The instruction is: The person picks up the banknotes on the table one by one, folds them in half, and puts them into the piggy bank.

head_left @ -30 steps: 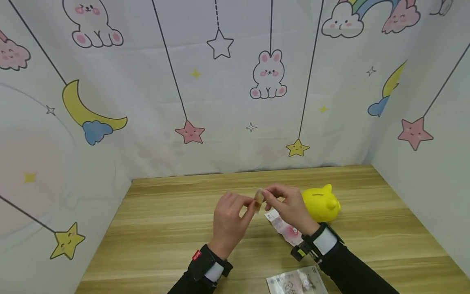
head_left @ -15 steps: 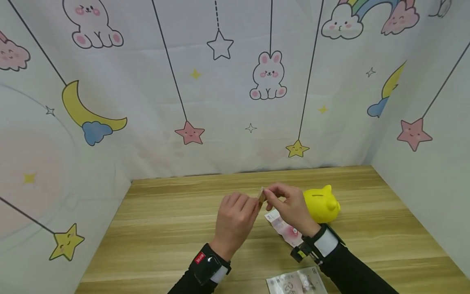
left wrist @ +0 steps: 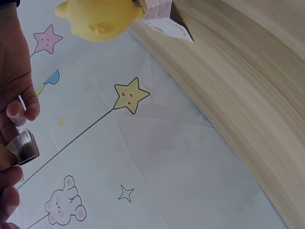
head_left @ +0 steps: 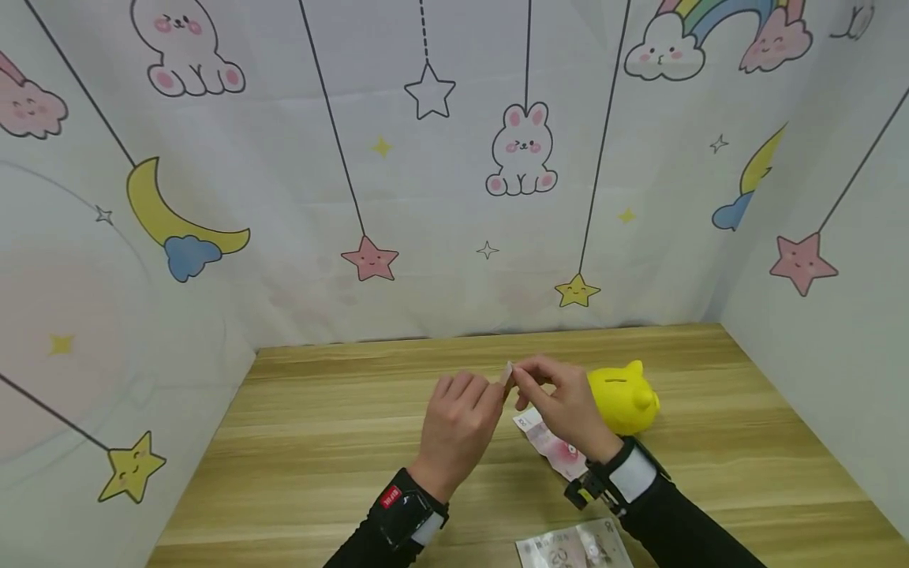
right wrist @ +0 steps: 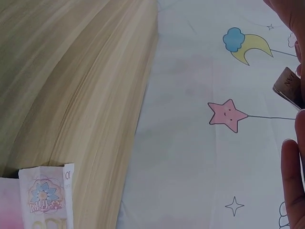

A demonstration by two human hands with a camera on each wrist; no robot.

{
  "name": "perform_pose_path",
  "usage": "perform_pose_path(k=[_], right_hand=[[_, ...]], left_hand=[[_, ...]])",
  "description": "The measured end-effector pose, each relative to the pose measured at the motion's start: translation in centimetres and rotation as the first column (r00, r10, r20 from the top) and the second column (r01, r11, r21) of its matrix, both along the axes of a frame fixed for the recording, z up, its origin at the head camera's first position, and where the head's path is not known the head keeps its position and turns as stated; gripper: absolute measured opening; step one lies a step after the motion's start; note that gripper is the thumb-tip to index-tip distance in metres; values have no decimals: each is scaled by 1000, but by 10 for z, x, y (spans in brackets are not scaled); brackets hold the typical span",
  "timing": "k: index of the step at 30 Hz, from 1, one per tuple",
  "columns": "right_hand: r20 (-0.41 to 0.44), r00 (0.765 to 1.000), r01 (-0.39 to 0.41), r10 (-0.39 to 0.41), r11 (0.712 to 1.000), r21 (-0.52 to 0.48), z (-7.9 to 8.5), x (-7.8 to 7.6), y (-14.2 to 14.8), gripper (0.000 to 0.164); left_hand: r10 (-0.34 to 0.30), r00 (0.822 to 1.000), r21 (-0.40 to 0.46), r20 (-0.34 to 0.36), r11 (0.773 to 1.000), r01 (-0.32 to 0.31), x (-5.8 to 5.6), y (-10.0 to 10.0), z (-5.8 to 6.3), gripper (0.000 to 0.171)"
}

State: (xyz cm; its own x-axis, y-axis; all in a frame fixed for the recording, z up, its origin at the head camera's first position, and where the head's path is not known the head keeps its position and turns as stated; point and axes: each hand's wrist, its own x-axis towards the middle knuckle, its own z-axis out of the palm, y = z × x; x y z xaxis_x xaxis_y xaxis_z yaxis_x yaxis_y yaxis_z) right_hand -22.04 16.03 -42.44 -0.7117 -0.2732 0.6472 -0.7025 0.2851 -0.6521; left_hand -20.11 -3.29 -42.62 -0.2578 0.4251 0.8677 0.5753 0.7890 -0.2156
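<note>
A small, tightly folded banknote (head_left: 507, 374) is up off the table between my two hands. My left hand (head_left: 458, 430) pinches its lower end, its back turned to the head camera. The thumb and index finger of my right hand (head_left: 564, 401) pinch its upper end. In the left wrist view the folded banknote (left wrist: 25, 147) shows stacked layers with a dark, shiny face. Part of a printed word marks the folded banknote (right wrist: 288, 85) in the right wrist view. Beneath the right hand lies a creased pink banknote (head_left: 550, 446), partly hidden by that hand.
A yellow piggy bank (head_left: 621, 400) with a slot on top stands just beyond the right hand. At the front lies a greyish banknote (head_left: 577, 544), cut off by the frame edge. A printed cloth (head_left: 440, 197) closes off the back and sides of the wooden table (head_left: 341, 418).
My left hand has rolled over and moved slightly right, toward the right hand. The folded banknote is turned and shows less in the head view. The right hand stays nearly still.
</note>
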Motion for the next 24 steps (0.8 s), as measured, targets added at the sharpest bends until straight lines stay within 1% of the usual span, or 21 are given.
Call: perform_pose_path(k=[5,8,9,12,14,15,20,24], right_hand=[[-43,999,-3,4,1000,14,1,1,0,19],[-56,998,0,1,1000,19,1,1,-1,18],[-61,998,1,0,1000,20,2,1,-2,18],[-63,998,12,-10,1000,23,1,2,-4,16],[-60,998,21,-20,999,26,1,1,-4,15],[-59,998,23,-22,999,26,1,1,-4,15],[-61,998,28,-26,999,30,0,0,-5,14],[-68,997,36,-33,999,33,-1,-1,-6,8]], left_hand=[[2,999,-26,-40,1000,-3,-2,-1,0,15],[8,999,-42,-54,999,-10,-2,-1,0,4],[9,998,-46,-62,999,-12,-2,-1,0,5],[15,997,-63,-72,998,-20,-1,-2,-1,26],[23,996,-77,-82,997,-29,-1,-2,-1,37],[26,996,-87,-88,996,-34,-1,-2,-1,39],[45,993,-130,-109,990,-59,-2,-3,-1,40],[53,994,-144,-100,987,-68,-1,-3,-1,41]])
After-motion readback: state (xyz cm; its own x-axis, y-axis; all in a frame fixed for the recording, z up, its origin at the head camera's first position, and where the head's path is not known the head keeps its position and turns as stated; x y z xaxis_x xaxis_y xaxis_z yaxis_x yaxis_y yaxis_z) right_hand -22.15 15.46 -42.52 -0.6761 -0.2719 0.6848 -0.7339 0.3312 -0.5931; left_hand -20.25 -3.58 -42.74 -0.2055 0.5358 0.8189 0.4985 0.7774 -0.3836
